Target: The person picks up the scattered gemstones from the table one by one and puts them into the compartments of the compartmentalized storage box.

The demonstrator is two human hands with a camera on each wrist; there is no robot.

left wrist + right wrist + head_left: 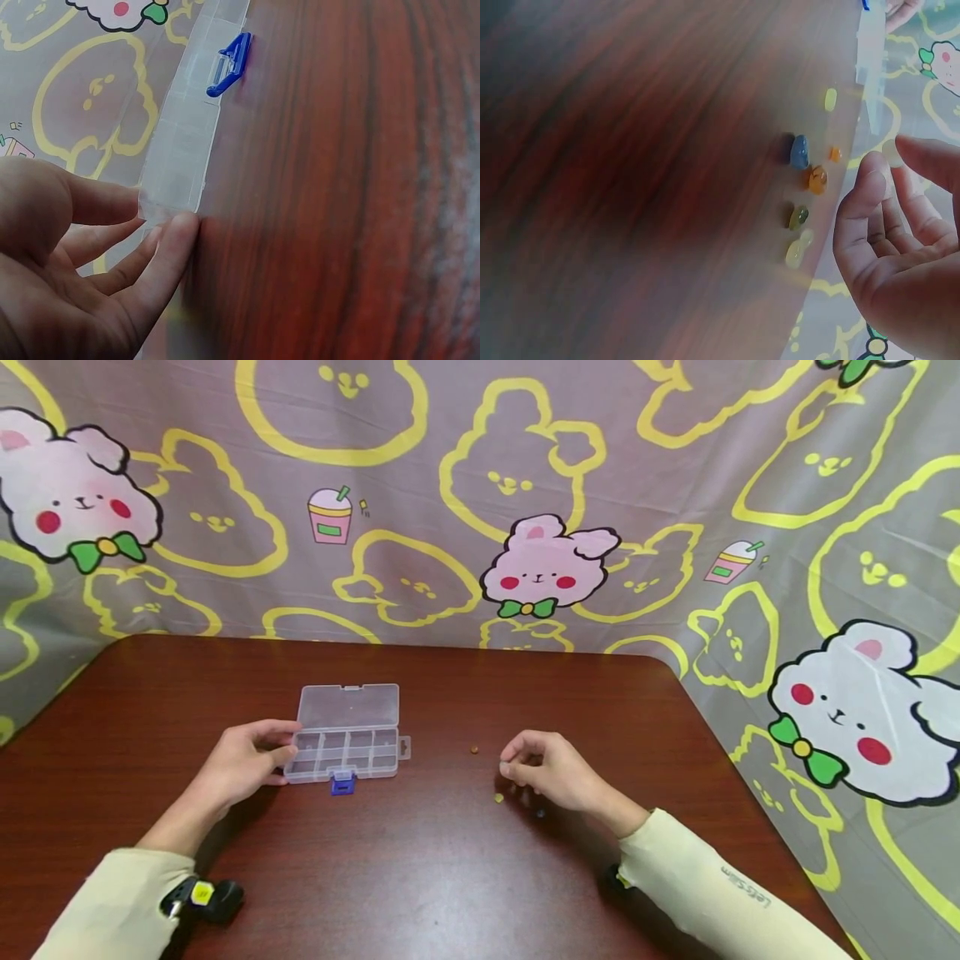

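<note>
A clear plastic compartment box lies on the table with its lid laid back and its blue latch hanging at the front. My left hand grips the box's left end, thumb and fingertips at the corner. My right hand pinches a small pale translucent stone between thumb and index finger, just above the table. Beneath and around it lie glossy little stones: a blue one, an amber one, a smaller orange one, a yellow one, a dark greenish one and pale yellow pieces.
The brown wooden table stretches between and in front of both arms. Behind it hangs a cartoon-printed curtain, which also runs along the right side. Each sleeve carries a dark wrist device, the left one standing out more.
</note>
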